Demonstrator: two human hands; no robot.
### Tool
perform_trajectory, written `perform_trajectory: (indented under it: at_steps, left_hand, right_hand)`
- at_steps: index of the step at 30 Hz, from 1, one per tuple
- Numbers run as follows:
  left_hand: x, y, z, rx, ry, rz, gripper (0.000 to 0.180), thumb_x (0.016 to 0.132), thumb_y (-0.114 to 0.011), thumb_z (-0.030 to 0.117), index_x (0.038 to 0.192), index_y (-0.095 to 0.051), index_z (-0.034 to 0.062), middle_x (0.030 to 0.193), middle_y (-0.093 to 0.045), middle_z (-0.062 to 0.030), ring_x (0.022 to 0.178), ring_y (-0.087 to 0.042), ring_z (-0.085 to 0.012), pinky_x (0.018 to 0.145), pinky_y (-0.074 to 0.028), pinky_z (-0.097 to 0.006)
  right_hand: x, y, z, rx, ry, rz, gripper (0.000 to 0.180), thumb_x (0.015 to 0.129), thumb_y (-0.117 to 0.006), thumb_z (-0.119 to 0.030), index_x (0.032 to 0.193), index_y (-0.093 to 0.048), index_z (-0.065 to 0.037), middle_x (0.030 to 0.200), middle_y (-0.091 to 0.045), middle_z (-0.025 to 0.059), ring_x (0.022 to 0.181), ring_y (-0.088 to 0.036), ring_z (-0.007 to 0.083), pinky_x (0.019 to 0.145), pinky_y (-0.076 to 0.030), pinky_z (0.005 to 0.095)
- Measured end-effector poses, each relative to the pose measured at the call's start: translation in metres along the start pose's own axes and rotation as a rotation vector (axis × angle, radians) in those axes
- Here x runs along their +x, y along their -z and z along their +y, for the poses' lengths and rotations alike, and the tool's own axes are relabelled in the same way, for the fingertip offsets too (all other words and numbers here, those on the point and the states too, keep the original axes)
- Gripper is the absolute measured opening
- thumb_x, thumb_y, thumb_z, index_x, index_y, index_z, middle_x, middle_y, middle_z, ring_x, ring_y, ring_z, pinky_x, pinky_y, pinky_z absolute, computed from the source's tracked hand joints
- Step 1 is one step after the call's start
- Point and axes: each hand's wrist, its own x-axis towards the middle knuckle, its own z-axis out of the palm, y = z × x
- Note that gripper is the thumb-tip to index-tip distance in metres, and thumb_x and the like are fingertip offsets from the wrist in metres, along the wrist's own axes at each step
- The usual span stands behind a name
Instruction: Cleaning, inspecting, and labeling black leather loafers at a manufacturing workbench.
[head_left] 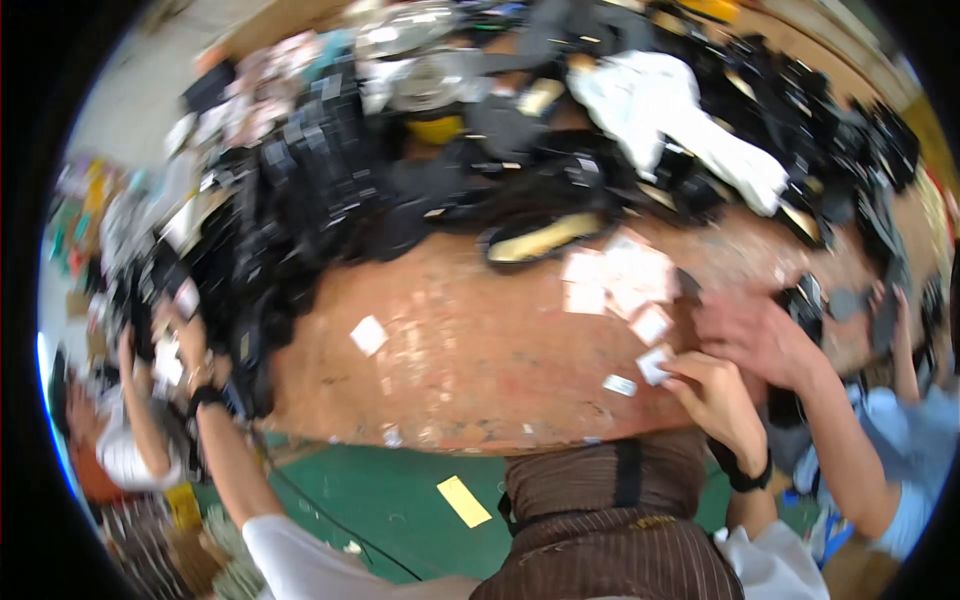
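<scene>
My right hand (715, 395) is at the right part of the brown table (480, 350). Its thumb and fingers pinch a small white square label (655, 365) close to the tabletop. A small printed label (620, 385) lies just left of it, and a pile of pale pink square labels (625, 275) sits beyond. Far to the left, my left hand (188, 340) reaches out among black shoes (250, 240). Motion smears its fingers; a whitish piece (168, 362) shows beside it, and whether the hand grips anything is unclear.
A co-worker's hand (755, 330) reaches in from the right, beside mine. Black shoes (550, 235) crowd the table's far side, with a white cloth (655, 105) over some. Another person (130, 430) is at the left. A yellow strip (463, 501) lies on the green floor (380, 480).
</scene>
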Motion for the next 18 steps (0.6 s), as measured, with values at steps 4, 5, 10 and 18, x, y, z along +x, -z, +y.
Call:
perform_trajectory:
  at_steps: [4, 5, 10, 18]
  left_hand:
    - [-0.015, -0.026, 0.138, -0.352, 0.205, -0.028, 0.065, 0.092, -0.062, 0.03, 0.144, -0.041, -0.0031, 0.138, -0.049, -0.0325, 0.127, -0.046, -0.0483, 0.109, -0.036, -0.048]
    - [-0.016, -0.018, 0.124, -0.368, 0.281, -0.035, 0.066, 0.092, -0.062, 0.031, 0.143, -0.041, -0.0038, 0.138, -0.048, -0.0327, 0.127, -0.046, -0.0483, 0.109, -0.035, -0.049]
    - [-0.006, 0.027, 0.125, -0.339, 0.71, -0.075, 0.069, 0.092, -0.063, 0.036, 0.141, -0.042, -0.0077, 0.14, -0.045, -0.0339, 0.13, -0.043, -0.0481, 0.11, -0.033, -0.05]
    - [-0.005, 0.24, 0.384, -1.241, 0.411, -0.178, 0.071, 0.096, -0.064, 0.02, 0.152, -0.026, -0.0026, 0.159, -0.026, -0.0192, 0.147, -0.026, -0.0307, 0.119, -0.021, -0.042]
  right_hand:
    - [-0.005, 0.007, 0.001, 0.044, -0.157, 0.058, 0.015, 0.085, -0.069, -0.007, 0.097, -0.071, 0.002, 0.089, -0.07, 0.0177, 0.08, -0.068, 0.0333, 0.071, -0.052, 0.0367]
    - [-0.009, 0.012, 0.0, 0.08, -0.215, 0.103, 0.014, 0.085, -0.069, -0.006, 0.096, -0.071, 0.002, 0.089, -0.07, 0.0178, 0.079, -0.069, 0.0306, 0.07, -0.052, 0.0352]
    - [-0.019, 0.014, 0.028, -0.054, -0.45, 0.537, 0.012, 0.086, -0.07, -0.008, 0.095, -0.072, 0.0, 0.09, -0.072, 0.0169, 0.079, -0.07, 0.0284, 0.067, -0.053, 0.033]
    - [-0.016, -0.006, 0.074, -0.078, -0.563, 0.347, 0.026, 0.079, -0.079, -0.017, 0.097, -0.069, -0.001, 0.087, -0.069, 0.0173, 0.077, -0.067, 0.0315, 0.071, -0.051, 0.0384]
